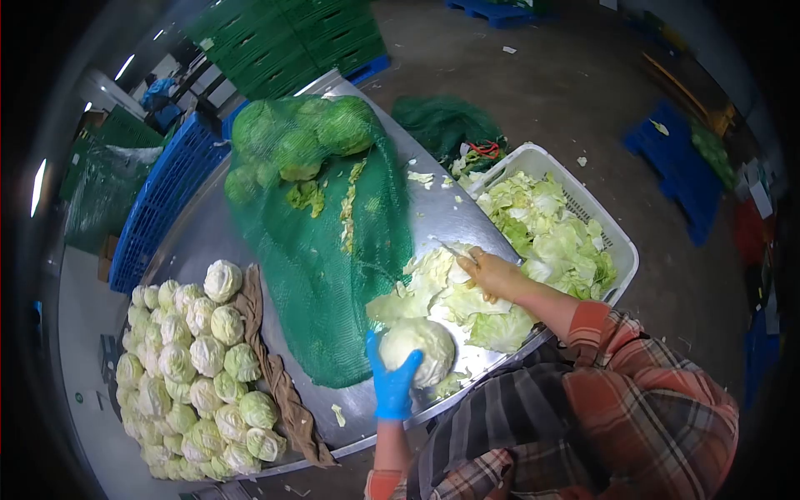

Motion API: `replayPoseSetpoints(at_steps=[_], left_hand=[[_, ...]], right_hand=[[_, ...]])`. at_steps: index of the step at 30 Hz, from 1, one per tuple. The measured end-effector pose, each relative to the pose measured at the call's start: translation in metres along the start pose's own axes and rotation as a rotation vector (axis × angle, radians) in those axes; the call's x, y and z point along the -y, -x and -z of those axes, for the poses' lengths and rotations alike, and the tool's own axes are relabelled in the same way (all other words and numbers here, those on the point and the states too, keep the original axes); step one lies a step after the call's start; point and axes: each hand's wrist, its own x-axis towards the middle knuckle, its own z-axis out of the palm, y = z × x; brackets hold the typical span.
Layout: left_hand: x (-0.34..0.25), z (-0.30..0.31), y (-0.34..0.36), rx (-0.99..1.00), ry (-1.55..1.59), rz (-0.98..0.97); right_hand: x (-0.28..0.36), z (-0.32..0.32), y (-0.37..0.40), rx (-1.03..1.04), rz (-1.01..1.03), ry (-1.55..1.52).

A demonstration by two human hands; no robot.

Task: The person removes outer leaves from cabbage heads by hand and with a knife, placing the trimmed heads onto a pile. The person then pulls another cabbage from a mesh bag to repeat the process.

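Metal table, left grip against cabbage, right grip, contents unclear

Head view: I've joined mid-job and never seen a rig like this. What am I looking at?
There is no machine here: one camera, worn on a person's head, looks forward and down at their own two hands. The left hand, in a blue glove, is spread against a pale cabbage. The right hand is at some loose leaves; whether it grips anything is unclear. Also on the metal table are a green mesh bag, with greener cabbages under the mesh, and many pale heads piled beside a brown cloth. Beside the table is a white crate of leaves.
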Motion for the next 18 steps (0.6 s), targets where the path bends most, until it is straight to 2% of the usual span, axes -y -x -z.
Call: replayPoseSetpoints(at_steps=[3, 4, 7, 9, 11, 13, 16, 18], left_hand=[[0.006, -0.007, 0.001, -0.016, -0.078, -0.082], [-0.003, -0.015, 0.005, -0.043, -0.098, -0.091], [-0.006, -0.026, 0.010, -0.086, -0.086, -0.109], [-0.008, -0.034, 0.016, -0.117, -0.063, -0.111], [0.006, -0.028, 0.016, -0.122, -0.102, -0.133], [0.000, -0.028, 0.019, -0.146, -0.040, -0.116], [-0.007, -0.031, 0.024, -0.159, 0.171, -0.081], [0.002, -0.023, 0.021, -0.111, 0.245, -0.124]], right_hand=[[-0.008, 0.005, -0.006, -0.270, -0.031, 0.395], [-0.009, 0.008, 0.006, -0.380, 0.108, 0.366], [0.001, 0.003, 0.039, -0.298, 0.174, 0.363], [-0.004, -0.034, 0.057, -0.130, 0.346, 0.374], [-0.023, -0.072, 0.048, -0.082, 0.605, 0.248], [-0.024, -0.091, 0.037, -0.138, 0.945, -0.005], [0.001, -0.060, 0.046, 0.198, 0.296, -0.193], [0.006, -0.051, 0.039, 0.148, 0.194, -0.172]])
